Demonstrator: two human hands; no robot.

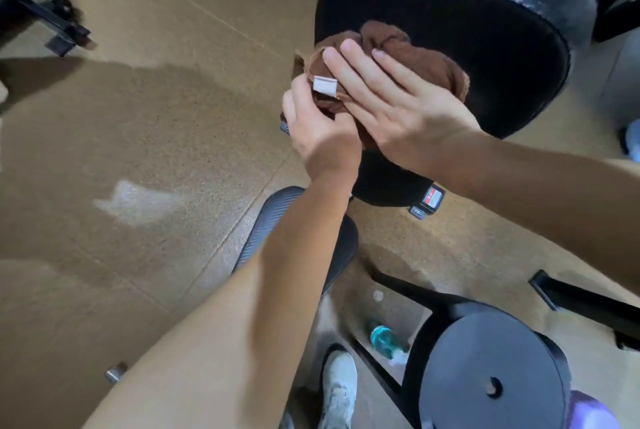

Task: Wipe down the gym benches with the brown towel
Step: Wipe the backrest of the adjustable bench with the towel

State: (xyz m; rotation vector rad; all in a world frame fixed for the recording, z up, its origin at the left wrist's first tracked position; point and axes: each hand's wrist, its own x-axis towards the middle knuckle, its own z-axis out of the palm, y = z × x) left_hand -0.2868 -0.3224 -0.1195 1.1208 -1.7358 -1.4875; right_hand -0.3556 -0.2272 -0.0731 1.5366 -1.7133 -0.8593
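Fingers (349,58) of right hand (391,106) lie flat, slightly spread, pressing towel (426,61) onto bench pad (485,30), likely to pin bunched cloth for wiping. Left hand (318,127) curls at pad's near edge, pinching towel hem by white tag (325,86), probably gathering slack. Pad black, vinyl-like. Floor (138,117) tan, speckled, with pale glare patch. Weight plate (491,369), bottle (382,337), shoe (341,390) below.

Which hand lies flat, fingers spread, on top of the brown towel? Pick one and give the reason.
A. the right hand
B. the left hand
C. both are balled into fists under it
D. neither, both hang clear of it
A: the right hand lies open with fingers spread over the brown towel on the black bench pad, while the left hand pinches the towel's edge by its white tag.
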